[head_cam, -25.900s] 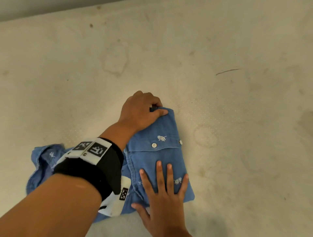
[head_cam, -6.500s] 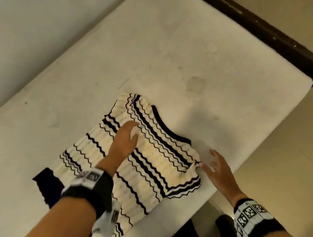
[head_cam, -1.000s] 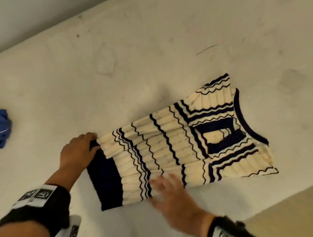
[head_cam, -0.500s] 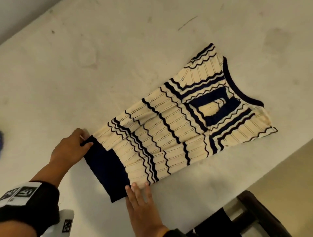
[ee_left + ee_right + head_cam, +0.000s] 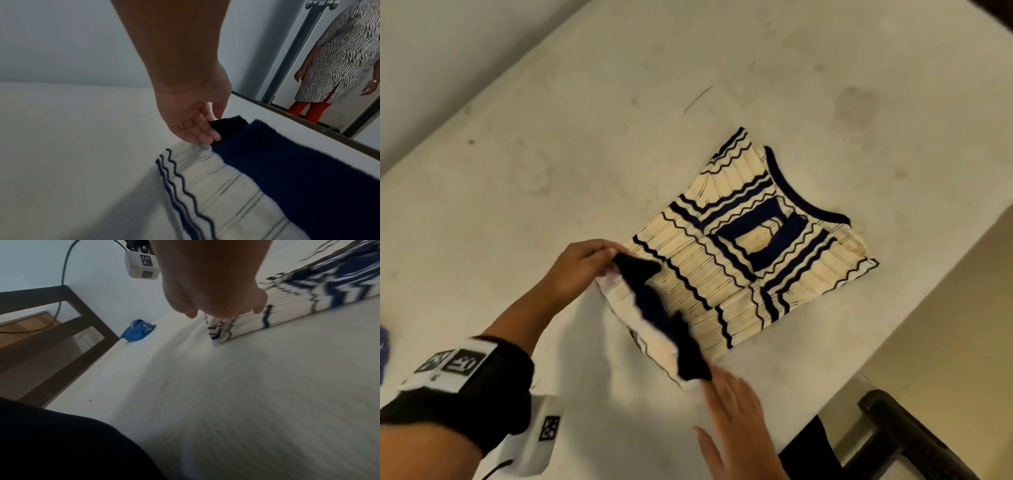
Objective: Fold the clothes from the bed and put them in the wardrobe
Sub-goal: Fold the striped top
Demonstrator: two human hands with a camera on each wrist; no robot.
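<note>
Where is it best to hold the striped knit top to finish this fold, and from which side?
Probably the two corners of the navy hem of the striped knit top, from the near end. It is already raised; the left hand pinches one corner, the right hand is at the other.

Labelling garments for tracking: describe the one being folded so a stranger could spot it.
On the white mattress, near its edge, lies a cream knit top whose navy hem both hands are lifting. Wavy navy stripes and a navy neckline distinguish it from the plain blue garment farther along the mattress.
</note>
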